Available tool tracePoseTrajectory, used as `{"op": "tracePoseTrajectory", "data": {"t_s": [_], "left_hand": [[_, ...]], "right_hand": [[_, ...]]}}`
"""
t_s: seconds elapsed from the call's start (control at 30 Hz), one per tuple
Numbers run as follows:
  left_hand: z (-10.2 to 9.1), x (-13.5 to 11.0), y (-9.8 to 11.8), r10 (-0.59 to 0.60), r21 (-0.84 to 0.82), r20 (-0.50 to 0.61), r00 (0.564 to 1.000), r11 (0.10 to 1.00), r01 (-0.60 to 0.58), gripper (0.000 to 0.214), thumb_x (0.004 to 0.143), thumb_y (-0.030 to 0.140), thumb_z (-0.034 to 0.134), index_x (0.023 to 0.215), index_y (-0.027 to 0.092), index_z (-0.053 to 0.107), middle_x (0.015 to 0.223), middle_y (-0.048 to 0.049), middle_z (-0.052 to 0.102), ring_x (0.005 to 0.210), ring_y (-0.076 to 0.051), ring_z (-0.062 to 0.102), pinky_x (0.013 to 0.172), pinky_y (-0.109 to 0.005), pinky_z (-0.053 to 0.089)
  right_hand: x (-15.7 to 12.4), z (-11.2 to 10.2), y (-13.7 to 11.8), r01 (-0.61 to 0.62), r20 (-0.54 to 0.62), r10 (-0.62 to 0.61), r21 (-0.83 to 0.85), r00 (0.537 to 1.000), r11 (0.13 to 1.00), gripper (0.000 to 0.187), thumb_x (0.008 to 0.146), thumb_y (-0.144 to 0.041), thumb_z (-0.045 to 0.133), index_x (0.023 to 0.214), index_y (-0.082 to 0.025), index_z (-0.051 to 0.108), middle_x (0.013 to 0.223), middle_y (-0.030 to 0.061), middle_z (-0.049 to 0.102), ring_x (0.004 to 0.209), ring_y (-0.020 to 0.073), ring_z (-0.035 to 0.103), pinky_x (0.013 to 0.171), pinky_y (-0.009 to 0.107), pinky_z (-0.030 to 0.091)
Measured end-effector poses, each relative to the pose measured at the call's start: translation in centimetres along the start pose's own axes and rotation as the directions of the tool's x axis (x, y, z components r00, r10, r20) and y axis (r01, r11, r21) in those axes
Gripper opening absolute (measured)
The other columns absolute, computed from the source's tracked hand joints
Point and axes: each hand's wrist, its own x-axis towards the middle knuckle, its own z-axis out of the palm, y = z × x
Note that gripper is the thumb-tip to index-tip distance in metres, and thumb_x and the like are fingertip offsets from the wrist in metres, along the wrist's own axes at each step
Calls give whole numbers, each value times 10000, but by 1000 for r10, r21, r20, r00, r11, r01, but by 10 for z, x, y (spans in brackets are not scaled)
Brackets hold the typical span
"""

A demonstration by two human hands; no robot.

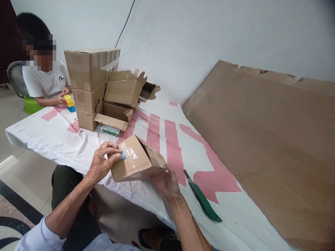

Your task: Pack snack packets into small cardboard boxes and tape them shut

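The left hand [104,160] has its thumb and fingertips drawn together at a blue-edged sticker [123,155] on the taped face of a cardboard box [133,164]; whether they pinch or press it, I cannot tell. The right hand [167,183] grips the box's lower right side, holding it tilted between both hands, near the counter [230,218] edge. Should that grip slacken, the box could tip towards the lap. Uneven thumb pressure over the wrinkled tape might crease the sticker. Right of the right hand lies a green-handled knife [205,202], its blade uncovered; a careless sideways reach could cause a cut.
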Motion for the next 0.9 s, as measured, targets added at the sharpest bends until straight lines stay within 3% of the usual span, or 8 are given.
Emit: {"op": "tracePoseTrajectory", "data": {"t_s": [0.1,0.27,0.47,0.67,0.77,0.9], "left_hand": [[-5,4,2,-48,-31,24,999,998,49,146,859,407,869,854,261,880,980,-78,691,952,-233,658,868,-389,516],[-12,5,3,-107,18,25,994,994,106,118,789,340,889,768,235,841,892,-55,660,849,-206,616,794,-359,484],[-18,2,4,-122,-36,53,991,992,124,305,812,484,874,729,208,775,928,-81,696,899,-236,644,860,-393,513],[-28,-6,4,-255,-199,66,965,944,263,397,768,564,911,777,194,767,1006,-109,771,996,-272,692,921,-409,542],[-36,2,-8,-285,-236,-12,958,932,274,395,750,549,916,788,187,762,976,-99,770,960,-247,689,882,-374,553],[-65,44,-35,-289,-219,-274,917,947,233,402,699,518,918,761,182,705,843,-37,700,807,-166,634,790,-308,558]], "right_hand": [[1,-1,0,-59,-13,59,31,998,998,632,862,-702,697,1367,-325,752,1459,63,736,1462,385,581,1154,598,514],[2,-1,4,-34,-35,35,31,999,999,611,858,-745,713,1336,-369,757,1396,49,770,1426,366,617,1158,580,518],[1,6,2,-15,21,15,-2,1000,1000,653,869,-704,726,1458,-425,672,1412,34,762,1423,358,621,1124,579,545],[-1,15,0,-25,-15,25,45,1000,999,680,845,-659,746,1474,-415,659,1422,38,758,1434,364,613,1135,596,533],[0,11,2,-39,-6,39,28,999,999,659,866,-687,710,1464,-413,673,1408,47,765,1426,370,623,1126,601,541],[3,-3,11,-32,6,33,-13,999,999,646,894,-700,663,1463,-396,689,1433,67,750,1436,391,617,1124,623,549]]}}
